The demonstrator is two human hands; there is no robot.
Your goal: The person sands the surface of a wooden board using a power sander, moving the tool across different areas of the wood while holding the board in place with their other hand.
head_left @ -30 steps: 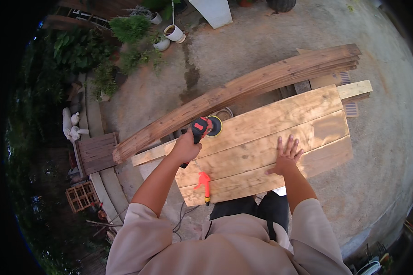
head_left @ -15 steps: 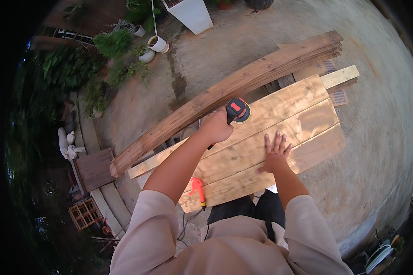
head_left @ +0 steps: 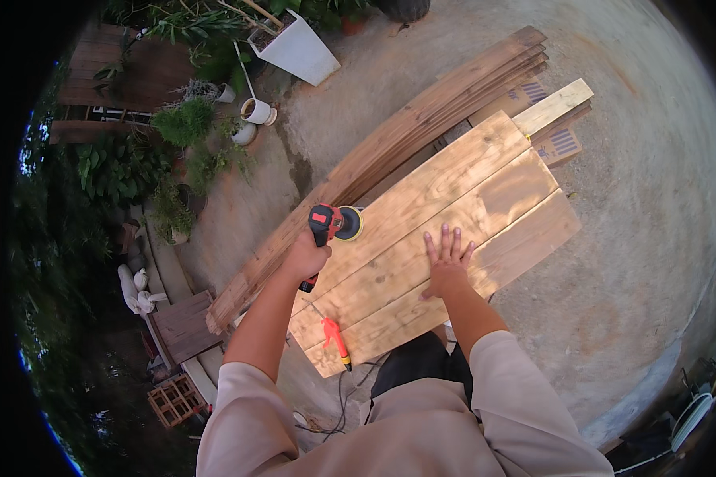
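Observation:
My left hand (head_left: 306,258) is wrapped round the handle of a red and black cordless sander (head_left: 326,219). Its round, yellow-rimmed pad sits at the far edge of a pale wooden panel (head_left: 390,282) made of joined planks. My right hand (head_left: 449,266) lies flat on the middle of the panel, fingers spread, holding nothing. Near the panel's left end rests an orange-red air blow gun (head_left: 333,340) with a yellow and black fitting, close to my left forearm.
Beyond the panel lies a long stack of brown boards (head_left: 422,103). A pale plank (head_left: 555,107) juts out past the panel's far right end, beside cardboard (head_left: 561,145). Potted plants and a tall white planter (head_left: 298,52) stand farther off. A black cable (head_left: 342,401) runs along the floor.
The sander in my left hand has moved left along the panel's far edge, toward its left end. My right hand stays flat on the panel. The whole view has shifted somewhat.

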